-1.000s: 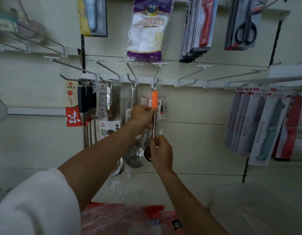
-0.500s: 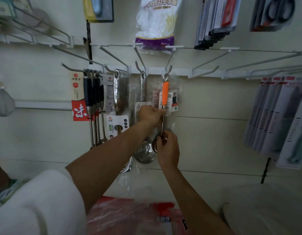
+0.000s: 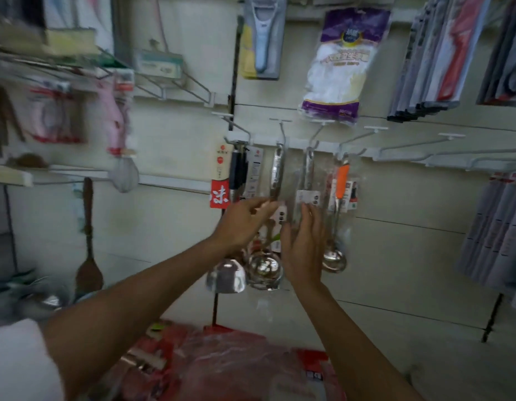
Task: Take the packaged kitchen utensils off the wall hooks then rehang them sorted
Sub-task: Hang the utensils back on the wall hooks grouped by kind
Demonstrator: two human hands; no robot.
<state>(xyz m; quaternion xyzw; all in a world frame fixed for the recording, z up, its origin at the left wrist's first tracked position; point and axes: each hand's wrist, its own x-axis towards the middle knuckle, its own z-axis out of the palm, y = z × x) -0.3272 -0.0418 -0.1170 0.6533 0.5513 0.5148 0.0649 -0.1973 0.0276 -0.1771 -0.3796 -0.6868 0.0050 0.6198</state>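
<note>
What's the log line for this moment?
left hand: open, at steel ladles | right hand: open, beside them | orange ladle: on hook, untouched

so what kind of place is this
Most likely a shop's kitchenware display: packaged ladles hang on wall hooks, and a bag of gloves hangs above.

— Where is there room along the rail (image 3: 295,143)?
— Right of the orange-handled ladle (image 3: 341,180). Bare wall (image 3: 410,215) runs across to the knife packs (image 3: 494,227), with only thin hook arms (image 3: 452,135) jutting out above.
— And the middle?
— Tight. The steel ladles (image 3: 279,175) hang close side by side (their clear wrappers blur together, so gaps are hard to judge), and the glove packet (image 3: 334,68) droops over the hooks.
— Lower down?
— Red-wrapped goods (image 3: 236,369) fill the foreground.
</note>
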